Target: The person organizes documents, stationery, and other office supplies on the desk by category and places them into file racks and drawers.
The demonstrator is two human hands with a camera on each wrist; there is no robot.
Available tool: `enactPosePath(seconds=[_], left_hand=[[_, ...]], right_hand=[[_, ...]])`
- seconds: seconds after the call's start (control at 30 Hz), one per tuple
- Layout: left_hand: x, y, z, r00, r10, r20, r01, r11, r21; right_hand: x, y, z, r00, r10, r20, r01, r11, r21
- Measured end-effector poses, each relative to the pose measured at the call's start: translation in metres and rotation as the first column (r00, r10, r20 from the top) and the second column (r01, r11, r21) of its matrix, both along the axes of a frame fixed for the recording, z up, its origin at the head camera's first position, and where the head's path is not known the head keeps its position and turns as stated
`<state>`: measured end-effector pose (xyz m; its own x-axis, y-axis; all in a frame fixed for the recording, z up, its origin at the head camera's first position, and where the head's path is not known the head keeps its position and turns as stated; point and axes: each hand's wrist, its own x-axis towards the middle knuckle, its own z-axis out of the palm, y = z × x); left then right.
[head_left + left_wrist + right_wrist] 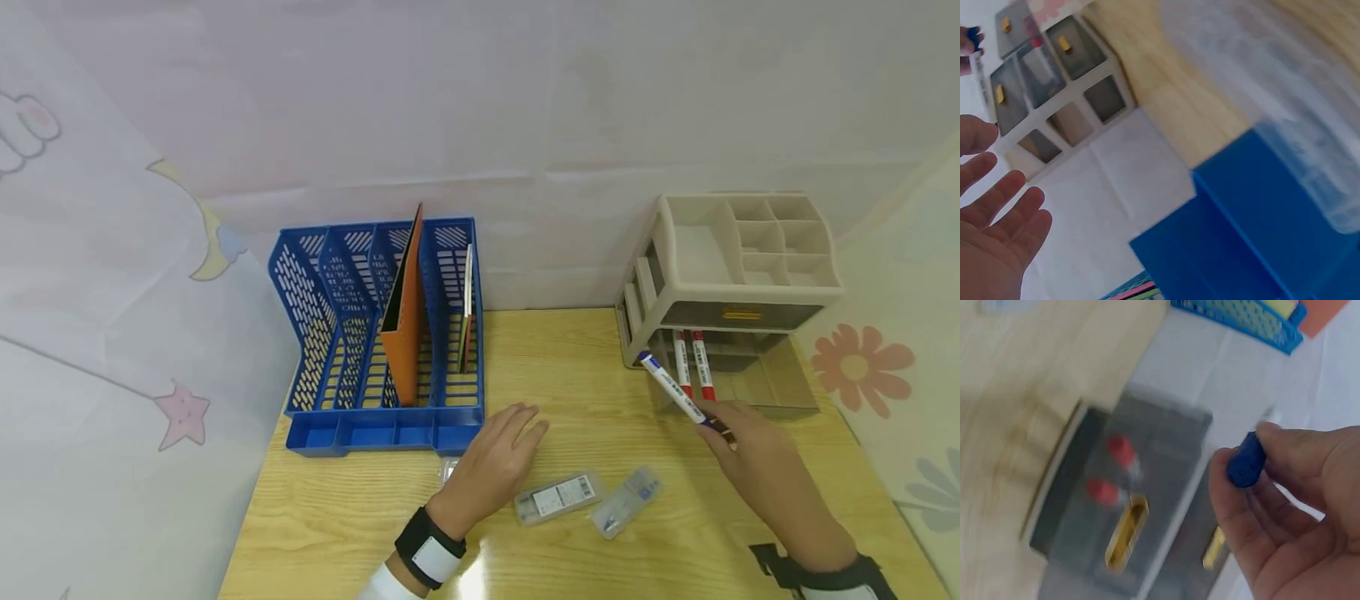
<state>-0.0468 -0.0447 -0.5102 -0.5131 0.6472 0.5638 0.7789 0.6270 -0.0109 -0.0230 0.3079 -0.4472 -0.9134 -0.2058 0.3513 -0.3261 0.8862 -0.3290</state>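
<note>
My right hand [757, 458] pinches a white marker with blue ends [672, 389] between thumb and fingers; its blue end [1247, 464] points toward the camera in the right wrist view. The marker is held slantwise over a pulled-out clear drawer [795, 379] of a cream desktop organizer [697, 290]. Inside that drawer lie two red-and-white markers, a left one [682, 364] and a right one [702, 365], side by side. My left hand [491, 467], fingers spread loosely and holding nothing, hovers over the table just in front of the blue file rack [360, 417].
A clear case with a white label [562, 497] and a second clear case with blue contents [626, 502] lie between the hands. Another small clear item [448, 468] is partly hidden by the left hand. An orange folder [408, 333] and thin booklets [466, 312] stand in the rack.
</note>
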Motion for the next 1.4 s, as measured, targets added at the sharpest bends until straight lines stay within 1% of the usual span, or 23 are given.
enactPosePath(seconds=[0.1, 0.17, 0.27, 0.33, 0.4, 0.43, 0.57, 0.67, 0.8, 0.93, 1.0, 1.03, 1.1, 1.13, 1.17, 1.23, 1.37, 1.4], left_hand=[[0.005, -0.009, -0.009, 1.0, 0.001, 0.027, 0.0, 0.999, -0.037], [0.008, -0.015, -0.014, 0.998, -0.001, 0.059, 0.004, 0.999, -0.052], [0.014, -0.024, -0.02, 0.992, -0.004, 0.125, 0.012, 0.998, -0.068], [0.017, -0.028, -0.023, 0.988, -0.005, 0.157, 0.016, 0.997, -0.071], [0.02, -0.032, -0.026, 0.984, 0.0, 0.178, 0.015, 0.996, -0.083], [0.022, -0.034, -0.027, 0.983, 0.003, 0.185, 0.013, 0.996, -0.09], [0.027, -0.038, -0.031, 0.982, 0.011, 0.188, 0.013, 0.992, -0.129], [0.029, -0.041, -0.034, 0.983, 0.015, 0.183, 0.014, 0.988, -0.152], [0.031, -0.042, -0.038, 0.981, 0.018, 0.192, 0.013, 0.987, -0.159], [0.032, -0.042, -0.04, 0.98, 0.019, 0.2, 0.012, 0.989, -0.151], [0.032, -0.043, -0.04, 0.979, 0.02, 0.202, 0.01, 0.989, -0.149], [0.033, -0.043, -0.04, 0.979, 0.023, 0.202, 0.008, 0.989, -0.149], [0.034, -0.043, -0.04, 0.978, 0.026, 0.207, 0.005, 0.989, -0.149], [0.035, -0.043, -0.04, 0.978, 0.03, 0.208, 0.001, 0.989, -0.151], [0.035, -0.043, -0.04, 0.977, 0.033, 0.211, -0.001, 0.989, -0.151], [0.035, -0.043, -0.041, 0.976, 0.04, 0.214, -0.007, 0.988, -0.157], [0.036, -0.043, -0.042, 0.972, 0.048, 0.23, -0.009, 0.986, -0.167], [0.036, -0.043, -0.043, 0.971, 0.051, 0.233, -0.011, 0.985, -0.172]], right_hand=[[-0.001, 0.016, 0.008, 0.997, -0.068, 0.041, 0.068, 0.998, 0.012], [-0.003, 0.026, 0.011, 0.995, -0.091, 0.034, 0.09, 0.995, 0.033], [-0.009, 0.039, 0.011, 0.995, -0.098, -0.021, 0.099, 0.992, 0.072], [-0.015, 0.045, 0.01, 0.994, -0.098, -0.041, 0.102, 0.99, 0.098], [-0.02, 0.051, 0.011, 0.994, -0.105, -0.022, 0.107, 0.987, 0.123], [-0.022, 0.053, 0.012, 0.994, -0.113, 0.004, 0.111, 0.985, 0.132], [-0.034, 0.062, 0.015, 0.991, -0.126, 0.049, 0.117, 0.98, 0.158], [-0.044, 0.066, 0.016, 0.992, -0.123, 0.002, 0.12, 0.977, 0.176], [-0.057, 0.069, 0.016, 0.99, -0.138, -0.026, 0.141, 0.971, 0.196], [-0.067, 0.072, 0.012, 0.982, -0.185, 0.024, 0.176, 0.961, 0.215], [-0.072, 0.073, 0.01, 0.977, -0.198, 0.078, 0.177, 0.96, 0.219], [-0.074, 0.074, 0.009, 0.971, -0.2, 0.128, 0.171, 0.963, 0.21], [-0.077, 0.076, 0.006, 0.951, -0.203, 0.236, 0.16, 0.969, 0.189], [-0.08, 0.076, 0.005, 0.934, -0.201, 0.294, 0.154, 0.972, 0.177], [-0.082, 0.077, 0.003, 0.913, -0.202, 0.355, 0.15, 0.974, 0.168], [-0.087, 0.08, 0.0, 0.873, -0.199, 0.446, 0.141, 0.977, 0.16], [-0.097, 0.087, -0.009, 0.825, -0.181, 0.535, 0.116, 0.981, 0.153], [-0.099, 0.088, -0.011, 0.821, -0.179, 0.542, 0.113, 0.982, 0.152]])
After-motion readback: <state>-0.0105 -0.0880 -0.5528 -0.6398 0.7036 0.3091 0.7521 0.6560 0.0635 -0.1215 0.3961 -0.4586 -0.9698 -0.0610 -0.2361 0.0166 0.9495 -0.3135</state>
